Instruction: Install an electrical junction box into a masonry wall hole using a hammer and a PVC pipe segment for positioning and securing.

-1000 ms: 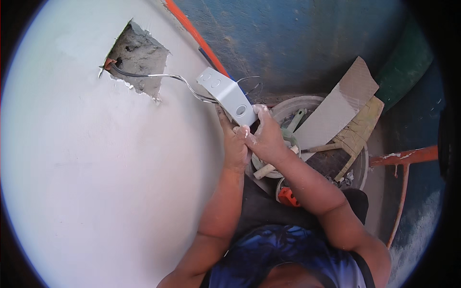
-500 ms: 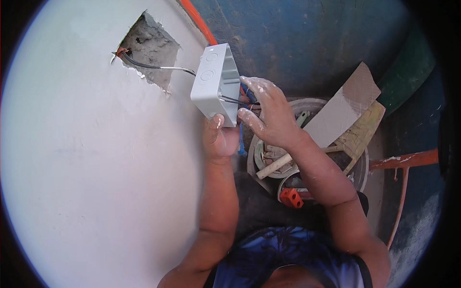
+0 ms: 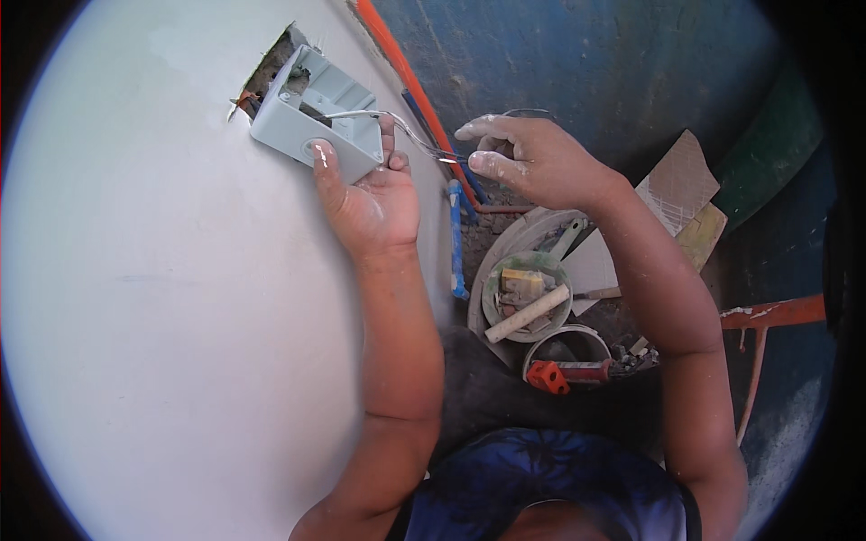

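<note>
Now gripping the grey box in the fingers of the left hand, with the right hand half-curled by the wires; cannot tell whether pinching them. Probably drawing slack through the box, held just in front of the wall cavity; next likely calls for steady tension.

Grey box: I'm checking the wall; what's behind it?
Past the left edge of the grey box, part of the rough wall opening and an orange piece show; the rest is mostly covered.
</note>
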The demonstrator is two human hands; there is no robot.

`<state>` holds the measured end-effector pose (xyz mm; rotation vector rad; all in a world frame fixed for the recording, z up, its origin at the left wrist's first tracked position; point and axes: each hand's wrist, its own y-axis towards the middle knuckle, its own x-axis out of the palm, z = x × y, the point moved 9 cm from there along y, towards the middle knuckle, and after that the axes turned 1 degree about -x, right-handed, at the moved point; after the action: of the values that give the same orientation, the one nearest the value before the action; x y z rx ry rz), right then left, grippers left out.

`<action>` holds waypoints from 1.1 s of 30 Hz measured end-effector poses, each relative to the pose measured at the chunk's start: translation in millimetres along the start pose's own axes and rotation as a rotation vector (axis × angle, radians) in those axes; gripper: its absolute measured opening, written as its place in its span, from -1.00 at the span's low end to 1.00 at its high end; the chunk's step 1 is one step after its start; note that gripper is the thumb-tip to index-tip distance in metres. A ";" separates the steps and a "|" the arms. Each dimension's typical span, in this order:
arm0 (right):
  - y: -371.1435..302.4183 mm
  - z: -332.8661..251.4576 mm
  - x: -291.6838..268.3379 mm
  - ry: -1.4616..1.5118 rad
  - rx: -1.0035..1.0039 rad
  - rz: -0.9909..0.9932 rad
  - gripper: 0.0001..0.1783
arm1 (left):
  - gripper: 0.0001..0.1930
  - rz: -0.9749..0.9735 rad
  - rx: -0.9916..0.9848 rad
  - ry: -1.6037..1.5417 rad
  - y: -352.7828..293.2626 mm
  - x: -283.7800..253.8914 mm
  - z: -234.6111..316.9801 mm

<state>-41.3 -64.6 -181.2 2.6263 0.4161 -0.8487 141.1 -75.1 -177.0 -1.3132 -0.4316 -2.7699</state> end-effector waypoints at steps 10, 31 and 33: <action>50.2 -78.7 44.0 -0.163 -0.412 0.292 -0.64 | -0.35 -0.095 -0.114 -0.062 -3.2 -2.1 -13.7; 77.0 -59.9 51.8 0.336 -0.176 0.273 -0.31 | -0.16 -0.070 -0.095 -0.223 -3.1 -7.2 -17.6; 76.6 -60.1 40.8 0.149 -0.217 0.496 0.11 | -0.14 -0.087 -0.138 -0.266 -1.4 -2.0 -23.1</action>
<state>49.6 -101.7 -142.3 2.4317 -0.1071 -0.4222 124.8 -80.2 -192.7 -1.7466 -0.3196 -2.7454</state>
